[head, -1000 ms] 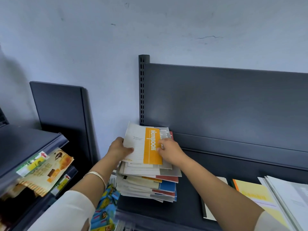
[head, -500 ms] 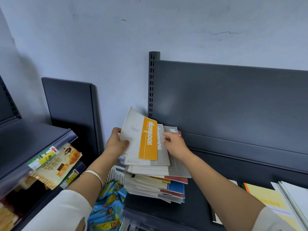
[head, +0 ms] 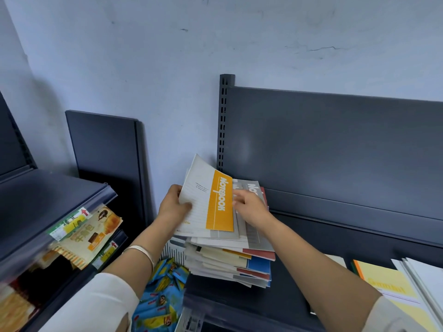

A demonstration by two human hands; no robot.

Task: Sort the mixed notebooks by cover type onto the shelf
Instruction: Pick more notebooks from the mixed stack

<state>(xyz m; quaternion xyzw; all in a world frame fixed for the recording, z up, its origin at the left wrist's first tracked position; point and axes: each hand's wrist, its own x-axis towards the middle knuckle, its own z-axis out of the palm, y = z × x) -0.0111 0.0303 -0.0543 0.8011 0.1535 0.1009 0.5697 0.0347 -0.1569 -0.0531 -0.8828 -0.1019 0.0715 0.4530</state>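
A mixed stack of notebooks (head: 230, 262) lies at the left end of the dark shelf (head: 299, 291). The top one, a white notebook with an orange band (head: 211, 202), is tilted up off the stack. My left hand (head: 173, 207) grips its left edge. My right hand (head: 251, 207) rests at its right edge, fingers on the grey notebook (head: 249, 226) beneath. A yellow notebook (head: 386, 281) and white ones (head: 424, 279) lie flat at the shelf's right end.
The shelf's dark back panel (head: 335, 149) rises behind the stack. A second shelf unit (head: 43, 200) at left holds snack packets (head: 91, 233). Blue snack packets (head: 163, 295) sit in a bin below. A loose dark panel (head: 105, 149) leans on the wall.
The orange-banded notebook has been lifted and tilted up from flat on the stack by my left hand. My right hand has slid to its right edge, uncovering the grey notebook.
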